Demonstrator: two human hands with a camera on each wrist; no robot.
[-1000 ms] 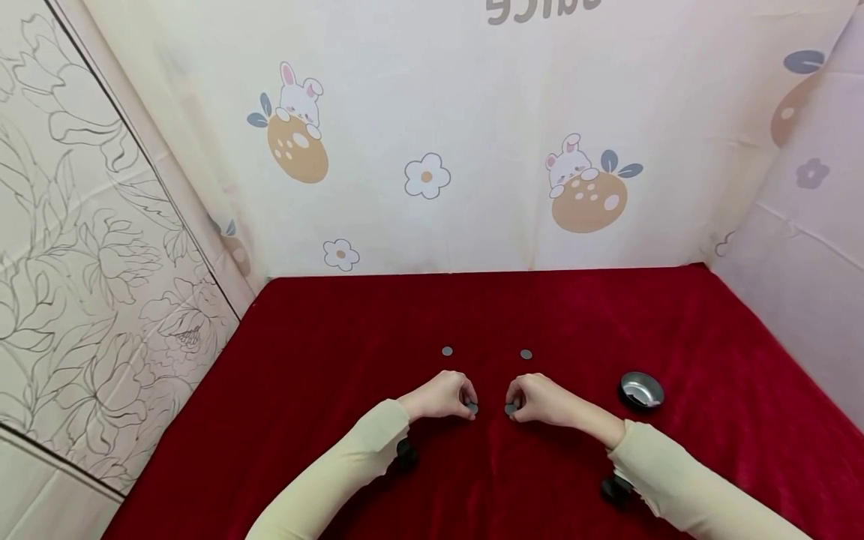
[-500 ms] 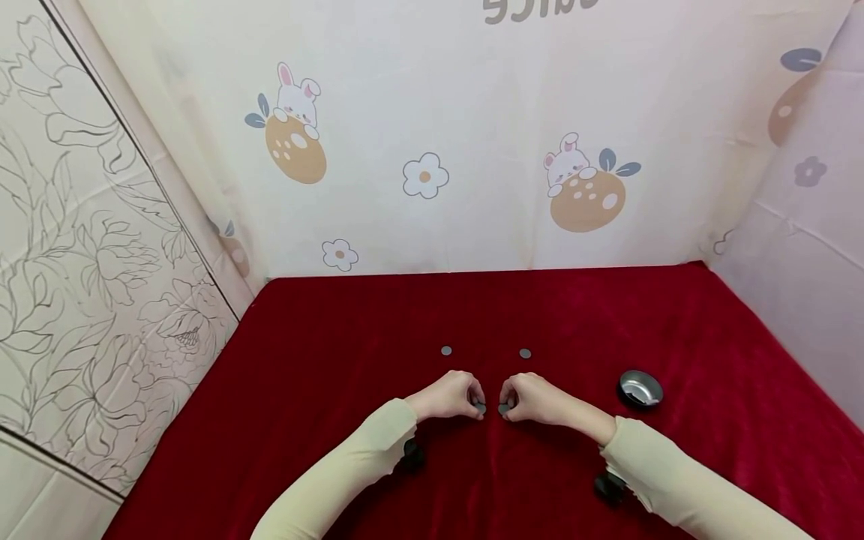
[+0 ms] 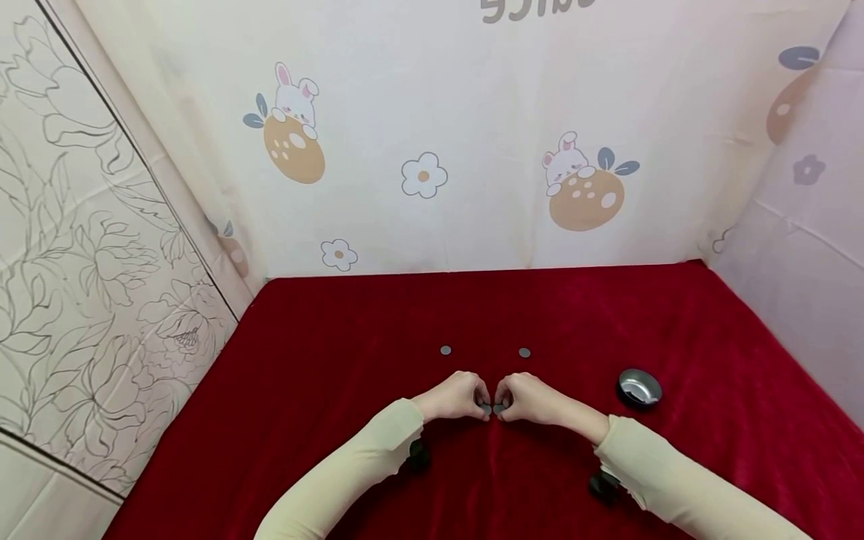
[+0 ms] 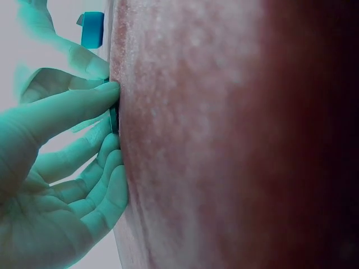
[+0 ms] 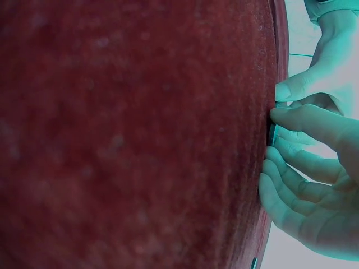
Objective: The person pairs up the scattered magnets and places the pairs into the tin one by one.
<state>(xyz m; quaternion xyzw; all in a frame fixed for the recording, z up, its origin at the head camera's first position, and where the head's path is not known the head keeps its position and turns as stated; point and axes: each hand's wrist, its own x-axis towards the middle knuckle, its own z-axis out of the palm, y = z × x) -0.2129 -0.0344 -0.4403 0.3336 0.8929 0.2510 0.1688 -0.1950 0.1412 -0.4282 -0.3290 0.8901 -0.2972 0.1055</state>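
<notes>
At the middle of the red cloth my left hand pinches a small flat grey disc between thumb and fingers. Facing it, my right hand holds a similar grey disc the same way. The two discs lie low at the cloth, almost edge to edge; whether they touch cannot be told. In the left wrist view, the left hand's disc shows as a thin dark edge between the fingertips. The right wrist view gives the same edge-on look at the right hand's disc.
Beyond the hands lie two more grey discs, one to the left and one to the right. A small dark metal bowl stands right of the right hand, something pale inside it. Patterned curtains border the red cloth.
Both hands have slid inward toward each other, each bringing its disc along, and the gap between the discs has shrunk to a sliver. The two farther discs and the bowl stay put.
</notes>
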